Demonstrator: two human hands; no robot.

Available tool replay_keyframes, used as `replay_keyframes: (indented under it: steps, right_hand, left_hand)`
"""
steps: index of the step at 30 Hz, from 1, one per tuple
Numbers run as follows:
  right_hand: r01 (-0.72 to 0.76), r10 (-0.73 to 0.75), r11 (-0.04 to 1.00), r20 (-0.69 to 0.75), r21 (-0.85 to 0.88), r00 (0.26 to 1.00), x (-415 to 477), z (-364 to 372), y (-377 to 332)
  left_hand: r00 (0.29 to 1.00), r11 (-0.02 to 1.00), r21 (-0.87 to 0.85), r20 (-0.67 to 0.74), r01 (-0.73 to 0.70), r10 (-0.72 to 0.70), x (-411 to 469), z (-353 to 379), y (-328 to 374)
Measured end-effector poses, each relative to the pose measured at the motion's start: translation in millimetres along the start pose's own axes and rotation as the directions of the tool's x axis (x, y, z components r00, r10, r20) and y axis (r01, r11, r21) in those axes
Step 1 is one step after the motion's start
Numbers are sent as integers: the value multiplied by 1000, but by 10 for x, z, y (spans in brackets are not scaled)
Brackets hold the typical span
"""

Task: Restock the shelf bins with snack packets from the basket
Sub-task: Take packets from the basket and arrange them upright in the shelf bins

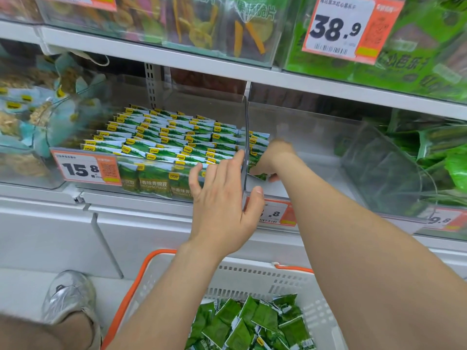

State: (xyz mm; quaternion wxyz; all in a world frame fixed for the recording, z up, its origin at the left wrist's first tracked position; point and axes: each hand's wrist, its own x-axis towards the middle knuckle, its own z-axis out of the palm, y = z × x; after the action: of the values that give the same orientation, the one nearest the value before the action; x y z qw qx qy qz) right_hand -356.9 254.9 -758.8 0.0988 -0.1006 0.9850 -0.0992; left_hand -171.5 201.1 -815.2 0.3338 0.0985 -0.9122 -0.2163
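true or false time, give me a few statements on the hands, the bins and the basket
1. The white plastic basket with orange handles holds loose green snack packets. True.
2. The clear plastic bin with the 15.8 tag is empty. False: neat rows of green packets fill it.
3. The right hand is down in the basket. False: it is in the neighbouring clear bin, gripping a green packet.
4. The left hand lies open against the clear wall between the bins. True.

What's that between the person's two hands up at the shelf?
A clear divider wall stands between the left hand and right hand; the left thumb reaches past its front edge. Head view.
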Motion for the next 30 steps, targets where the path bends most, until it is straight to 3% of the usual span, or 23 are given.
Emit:
replay_keyframes:
  steps: [5,12,16,18,20,23,25,28,30]
  right_hand:
    - [27,-27,997,7,67,1000,-58,-94,-23]
    - [-13,-5,943,56,333,998,-215,-82,57]
    - [52,-39,948,-48,314,998,-399,-132,76]
    - [131,-82,947,-175,292,981,-575,-160,124]
    - [258,-138,926,-390,275,910,-796,-168,205]
    - [495,-185,826,-701,268,689,-1190,-74,331]
    - [645,-179,705,-805,296,565,-1431,58,413]
    - [737,-198,640,-881,215,429,-1667,339,567]
    - [755,-263,633,-870,171,417,-1737,578,694]
  left_hand:
    - [1000,1000,0,-1,4,-4,-2,3,7]
    - [1000,1000,-5,9,-4,4,-24,12,-8]
    - [1000,999,-29,19,-22,23,-55,-6,-11]
    - [999,996,-78,14,-36,37,-70,-16,-14]
    - [998,994,-105,-41,-43,39,-118,-7,-3]
    - [960,997,-83,-280,3,-26,-286,54,36]
    - [939,995,-97,-344,-27,-8,-460,161,28]
    - [995,981,-187,-90,-47,31,-736,354,-58]
    - [994,986,-160,102,52,-35,-925,501,-149]
